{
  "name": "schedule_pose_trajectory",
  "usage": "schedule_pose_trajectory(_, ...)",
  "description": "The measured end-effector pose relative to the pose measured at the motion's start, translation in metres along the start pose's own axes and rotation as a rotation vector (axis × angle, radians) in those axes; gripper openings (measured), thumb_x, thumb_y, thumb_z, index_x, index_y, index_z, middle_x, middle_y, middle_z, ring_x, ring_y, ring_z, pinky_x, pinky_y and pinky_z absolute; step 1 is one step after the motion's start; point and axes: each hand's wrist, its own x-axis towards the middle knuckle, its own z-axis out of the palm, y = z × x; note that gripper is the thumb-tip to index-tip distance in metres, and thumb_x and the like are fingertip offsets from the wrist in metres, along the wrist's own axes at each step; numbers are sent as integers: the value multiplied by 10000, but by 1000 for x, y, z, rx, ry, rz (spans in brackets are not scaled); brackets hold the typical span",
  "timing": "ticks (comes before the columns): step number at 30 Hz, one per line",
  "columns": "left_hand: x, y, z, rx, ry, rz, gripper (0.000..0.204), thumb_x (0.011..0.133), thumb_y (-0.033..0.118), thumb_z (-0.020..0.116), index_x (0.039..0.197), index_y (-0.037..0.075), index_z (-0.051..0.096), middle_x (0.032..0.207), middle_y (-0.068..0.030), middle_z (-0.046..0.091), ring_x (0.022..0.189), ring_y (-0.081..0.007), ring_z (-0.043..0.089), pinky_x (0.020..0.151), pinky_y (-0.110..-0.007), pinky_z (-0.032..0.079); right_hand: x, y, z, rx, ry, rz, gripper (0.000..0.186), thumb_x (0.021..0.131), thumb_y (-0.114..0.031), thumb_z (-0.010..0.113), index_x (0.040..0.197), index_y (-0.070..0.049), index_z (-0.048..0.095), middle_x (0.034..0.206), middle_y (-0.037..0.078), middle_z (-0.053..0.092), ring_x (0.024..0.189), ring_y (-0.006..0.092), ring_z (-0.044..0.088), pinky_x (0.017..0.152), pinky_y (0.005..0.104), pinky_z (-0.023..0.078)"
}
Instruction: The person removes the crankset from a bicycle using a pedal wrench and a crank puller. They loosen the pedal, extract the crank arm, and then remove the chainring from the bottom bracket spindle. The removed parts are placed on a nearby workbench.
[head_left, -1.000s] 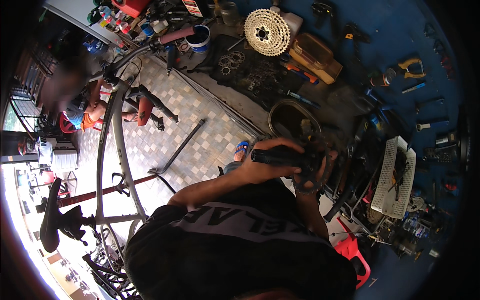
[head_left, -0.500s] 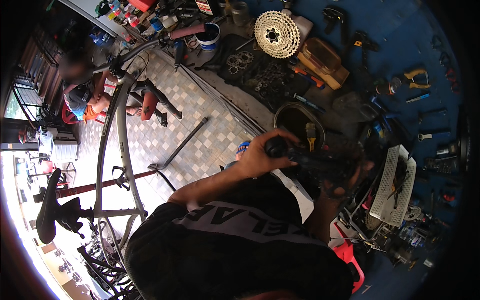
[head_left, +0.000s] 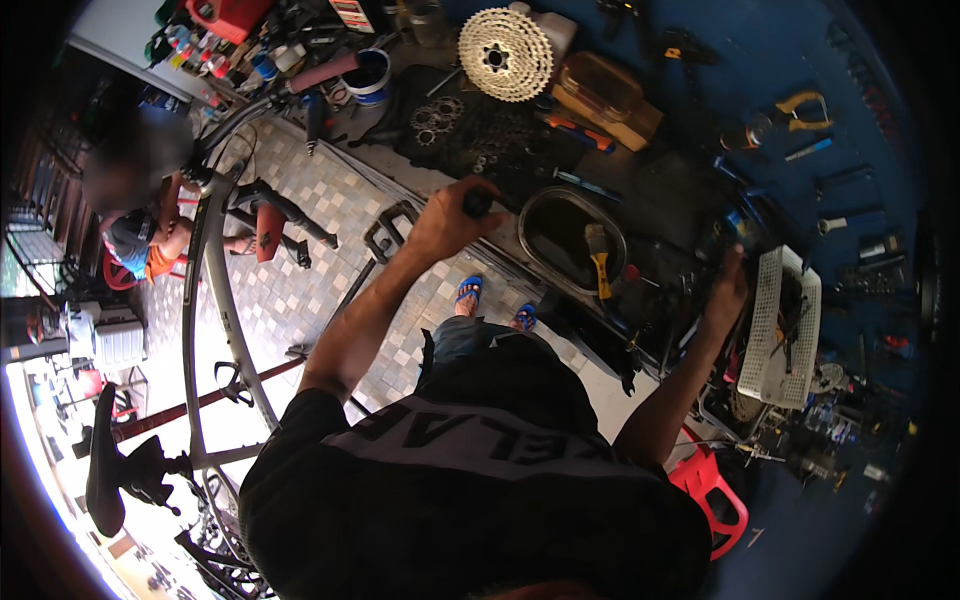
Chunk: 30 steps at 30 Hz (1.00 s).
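My left hand (head_left: 450, 225) is closed around a black bicycle part with a round end (head_left: 478, 204), above the near edge of the bench. On the other side of that hand shows a black, pedal-like frame (head_left: 390, 232); whether it is joined to the held part I cannot tell. Out to the right, my right hand (head_left: 727, 290) reaches over the bench with its fingers stretched, next to a white perforated basket (head_left: 768, 350). Between the hands stands an oval metal basin (head_left: 523, 235) with dark liquid. A yellow-handled brush (head_left: 600, 265) leans on its rim.
A large cassette (head_left: 530, 60), loose sprockets (head_left: 433, 122) and an orange-handled tool (head_left: 580, 132) lie farther back. Tools hang on the blue wall (head_left: 760, 180). A bicycle frame (head_left: 222, 300) stands at left, near a seated person (head_left: 140, 230). A red chair (head_left: 715, 490) is behind me, right.
My hands have come apart: the left moved left with the black part, the right moved right toward the basket. The basin and brush are now uncovered. The view has shifted slightly.
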Motion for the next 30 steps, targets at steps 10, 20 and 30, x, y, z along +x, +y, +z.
schedule_pose_trajectory(10,87,-44,19,396,-176,71,500,762,293,889,1171,88,685,1036,-168,750,1002,-316,735,863,-399,584,37,76,20,-213,-19,162,789,970,-682,486,1286,23,646,1231,316,658,1242,423,604,1049,437,435)
schedule_pose_trajectory(20,123,-66,30,529,-330,-27,621,748,401,877,1250,100,669,1126,-203,728,1103,-386,685,945,-465,548,19,6,21,-175,-40,252,731,957,-639,538,1196,38,675,1135,325,678,1161,463,625,996,451,459)
schedule_pose_trajectory(30,173,-74,-1,351,-145,-67,738,799,524,842,1294,24,620,800,-139,707,568,-185,662,537,-359,539,-1,-93,80,66,-275,10,642,970,-610,578,1065,17,683,923,207,697,919,316,667,869,401,492)
